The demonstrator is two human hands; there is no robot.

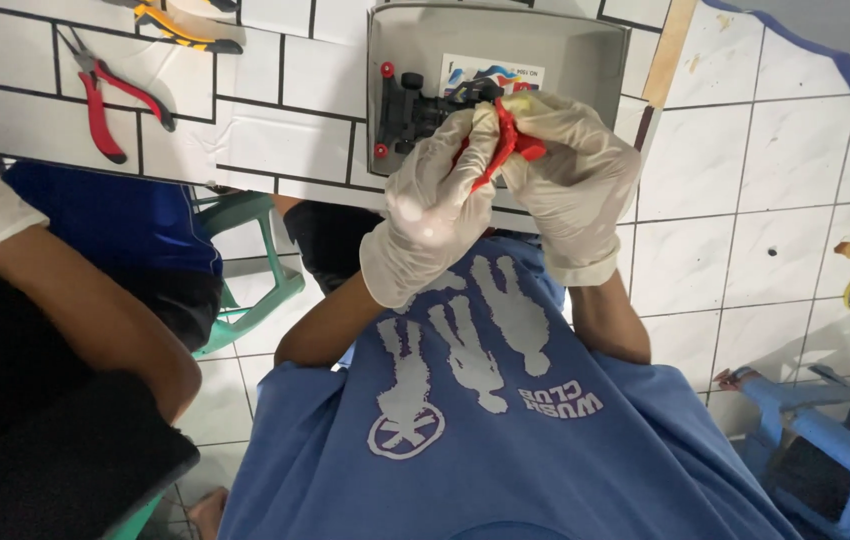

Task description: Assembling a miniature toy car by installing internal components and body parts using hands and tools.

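Both my hands wear pale latex gloves and meet over the near edge of a grey tray [585, 55]. My left hand [435, 205] and my right hand [570, 170] together grip a red plastic part [507, 148], pinched between the fingers of both. In the tray, just behind my fingers, lies a black toy car chassis [420, 108] with red-hubbed wheels. Part of the chassis is hidden by my left hand.
The tray rests on a table with a white brick pattern [275, 130]. Red-handled pliers [105, 100] lie at its left, yellow-handled pliers [180, 25] at the top. Another person's arm [85, 310] is at the left. A green stool [255, 270] and a blue stool [825, 440] stand on the tiled floor.
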